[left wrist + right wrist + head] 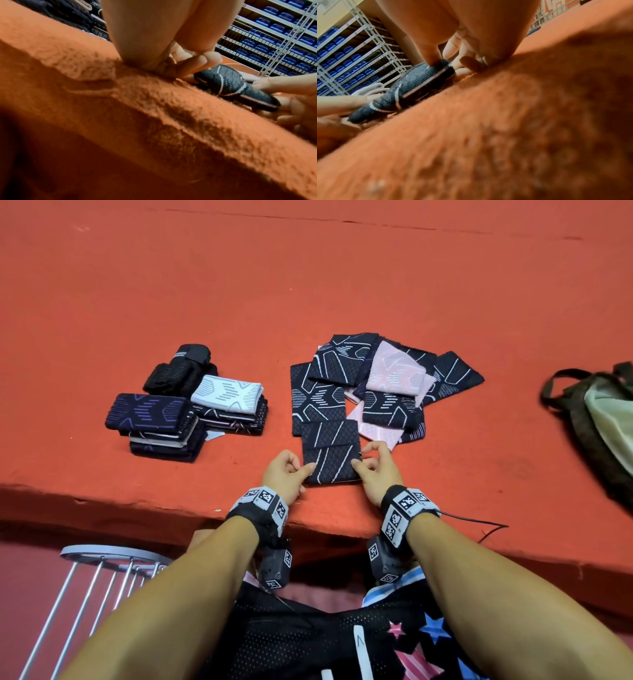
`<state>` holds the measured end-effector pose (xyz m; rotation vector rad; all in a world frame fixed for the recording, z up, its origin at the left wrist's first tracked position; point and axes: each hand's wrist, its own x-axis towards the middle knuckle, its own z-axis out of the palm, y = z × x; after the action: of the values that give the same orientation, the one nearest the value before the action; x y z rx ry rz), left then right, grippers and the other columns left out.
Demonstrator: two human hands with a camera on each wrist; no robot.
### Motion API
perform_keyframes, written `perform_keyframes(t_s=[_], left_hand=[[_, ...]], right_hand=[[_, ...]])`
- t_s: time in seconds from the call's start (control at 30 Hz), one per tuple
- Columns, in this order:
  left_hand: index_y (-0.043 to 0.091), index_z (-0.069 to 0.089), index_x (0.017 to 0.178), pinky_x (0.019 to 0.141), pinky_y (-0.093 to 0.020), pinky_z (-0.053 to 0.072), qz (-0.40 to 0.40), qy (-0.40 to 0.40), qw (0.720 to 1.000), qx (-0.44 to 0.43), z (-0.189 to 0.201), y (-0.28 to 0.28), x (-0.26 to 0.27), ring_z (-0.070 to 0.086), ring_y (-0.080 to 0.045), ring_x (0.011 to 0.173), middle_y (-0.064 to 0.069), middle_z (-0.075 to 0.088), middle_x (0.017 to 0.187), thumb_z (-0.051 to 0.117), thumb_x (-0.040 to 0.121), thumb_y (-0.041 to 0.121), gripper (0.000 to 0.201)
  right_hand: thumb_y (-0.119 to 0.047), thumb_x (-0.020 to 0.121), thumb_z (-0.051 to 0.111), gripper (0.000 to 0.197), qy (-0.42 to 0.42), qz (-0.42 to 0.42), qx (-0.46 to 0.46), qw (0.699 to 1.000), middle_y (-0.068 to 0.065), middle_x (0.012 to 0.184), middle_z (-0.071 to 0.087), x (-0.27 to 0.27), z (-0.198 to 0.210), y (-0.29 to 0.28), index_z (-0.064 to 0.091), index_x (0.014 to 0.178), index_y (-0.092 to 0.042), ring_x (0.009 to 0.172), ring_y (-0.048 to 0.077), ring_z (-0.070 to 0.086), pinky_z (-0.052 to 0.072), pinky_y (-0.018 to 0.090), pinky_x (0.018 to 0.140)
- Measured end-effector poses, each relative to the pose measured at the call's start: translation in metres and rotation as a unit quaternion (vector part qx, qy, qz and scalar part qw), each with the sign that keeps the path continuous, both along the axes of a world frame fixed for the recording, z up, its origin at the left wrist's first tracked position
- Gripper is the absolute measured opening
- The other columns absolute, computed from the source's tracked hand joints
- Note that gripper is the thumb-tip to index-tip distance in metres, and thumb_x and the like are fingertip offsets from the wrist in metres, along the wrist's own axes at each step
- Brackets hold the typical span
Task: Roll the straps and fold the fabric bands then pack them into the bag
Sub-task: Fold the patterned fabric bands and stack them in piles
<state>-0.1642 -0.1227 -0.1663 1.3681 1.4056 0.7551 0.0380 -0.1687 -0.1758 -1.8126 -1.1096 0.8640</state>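
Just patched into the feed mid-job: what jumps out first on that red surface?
Front and centre, the left hand and right hand pinch opposite edges of a dark fabric band being folded on the red surface. Behind it lies a loose heap of dark and pink bands; to the left stand neat stacks of folded bands. A bag lies at the far right.

I count two hands on my feed: the left hand [286, 472] and the right hand [376, 470], with one dark folded band [331, 455] between them. Two stacks of folded bands [161, 419] [233, 407], one loose heap of unfolded bands [380, 381], two black rolled straps [181, 371], one bag [596, 419].
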Motion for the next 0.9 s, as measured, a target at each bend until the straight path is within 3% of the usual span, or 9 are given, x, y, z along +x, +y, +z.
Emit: perform_keyframes(t_s=[0.13, 0.23, 0.33, 0.5, 0.6, 0.67, 0.73, 0.83, 0.9], left_hand=[[0.018, 0.051, 0.083, 0.039, -0.019, 0.034, -0.006, 0.000, 1.000, 0.020, 0.000, 0.000, 0.001, 0.050, -0.010, 0.037, 0.005, 0.048, 0.055, 0.069, 0.094, 0.026, 0.022], [0.027, 0.069, 0.098, 0.040, -0.020, 0.037, -0.017, 0.000, 0.999, 0.032, 0.001, 0.000, 0.000, 0.049, -0.008, 0.037, 0.006, 0.057, 0.059, 0.066, 0.096, 0.024, 0.005], [0.034, 0.073, 0.110, 0.043, -0.020, 0.041, -0.032, 0.010, 0.999, 0.014, 0.002, 0.001, -0.001, 0.050, -0.007, 0.038, 0.004, 0.057, 0.049, 0.062, 0.098, 0.024, 0.019], [0.020, 0.071, 0.123, 0.041, -0.020, 0.044, -0.040, -0.023, 0.997, -0.062, 0.007, 0.008, 0.001, 0.055, -0.010, 0.040, -0.002, 0.061, 0.062, 0.063, 0.090, 0.005, 0.037], [0.016, 0.065, 0.129, 0.043, -0.018, 0.047, -0.064, -0.039, 0.994, -0.073, 0.011, 0.006, -0.001, 0.060, -0.010, 0.043, 0.004, 0.057, 0.071, 0.061, 0.086, -0.007, 0.049], [0.015, 0.062, 0.132, 0.045, -0.016, 0.049, -0.074, -0.051, 0.992, -0.083, 0.013, 0.004, -0.002, 0.065, -0.011, 0.048, 0.002, 0.060, 0.086, 0.060, 0.084, -0.013, 0.056], [0.014, 0.060, 0.133, 0.046, -0.015, 0.048, -0.072, -0.071, 0.991, -0.086, 0.013, 0.002, -0.003, 0.069, -0.012, 0.053, -0.003, 0.064, 0.092, 0.062, 0.084, -0.015, 0.057], [0.012, 0.065, 0.126, 0.042, -0.015, 0.043, -0.037, -0.091, 0.992, -0.082, 0.011, 0.003, -0.003, 0.062, -0.007, 0.046, -0.003, 0.064, 0.076, 0.071, 0.085, -0.004, 0.044], [0.011, 0.072, 0.114, 0.042, -0.018, 0.037, -0.016, -0.073, 0.995, -0.059, 0.006, 0.003, -0.005, 0.048, -0.004, 0.039, 0.001, 0.057, 0.062, 0.073, 0.087, 0.007, 0.027]], right_hand=[[-0.023, 0.095, 0.059, 0.014, -0.032, 0.038, 0.005, 0.999, -0.003, 0.071, 0.064, 0.003, 0.002, 0.000, 0.056, 0.099, -0.037, 0.066, 0.016, 0.060, 0.049, 0.036, 0.071], [-0.024, 0.093, 0.059, 0.021, -0.037, 0.047, -0.007, 0.998, -0.002, 0.076, 0.064, 0.007, -0.002, 0.004, 0.069, 0.102, -0.040, 0.071, 0.013, 0.061, 0.051, 0.032, 0.075], [-0.023, 0.090, 0.064, 0.024, -0.039, 0.063, -0.027, 0.997, -0.010, 0.067, 0.056, 0.010, 0.001, 0.006, 0.071, 0.109, -0.037, 0.066, 0.008, 0.056, 0.048, 0.028, 0.074], [-0.034, 0.066, 0.074, 0.054, -0.008, 0.096, -0.077, 0.992, -0.011, 0.074, 0.056, 0.010, 0.006, 0.004, 0.065, 0.120, -0.036, 0.069, 0.011, 0.061, 0.057, 0.037, 0.082], [-0.011, 0.073, 0.076, 0.064, -0.013, 0.142, -0.076, 0.987, -0.013, 0.080, 0.058, 0.011, 0.012, 0.000, 0.057, 0.133, -0.025, 0.066, 0.002, 0.057, 0.052, 0.025, 0.078], [-0.006, 0.077, 0.073, 0.062, -0.041, 0.150, -0.066, 0.986, -0.014, 0.079, 0.060, 0.013, 0.013, -0.001, 0.056, 0.134, -0.026, 0.067, -0.001, 0.057, 0.052, 0.025, 0.079], [-0.014, 0.083, 0.072, 0.045, -0.034, 0.123, -0.052, 0.990, -0.013, 0.077, 0.063, 0.011, 0.009, -0.002, 0.063, 0.124, -0.031, 0.068, 0.006, 0.060, 0.056, 0.035, 0.081], [-0.041, 0.089, 0.065, 0.011, 0.015, 0.084, -0.027, 0.996, -0.014, 0.077, 0.071, 0.008, 0.009, -0.002, 0.073, 0.096, -0.038, 0.075, 0.010, 0.066, 0.056, 0.038, 0.082], [-0.040, 0.094, 0.062, 0.025, 0.002, 0.081, -0.018, 0.997, -0.015, 0.067, 0.068, 0.008, 0.013, -0.002, 0.074, 0.076, -0.029, 0.069, 0.009, 0.063, 0.053, 0.035, 0.075]])
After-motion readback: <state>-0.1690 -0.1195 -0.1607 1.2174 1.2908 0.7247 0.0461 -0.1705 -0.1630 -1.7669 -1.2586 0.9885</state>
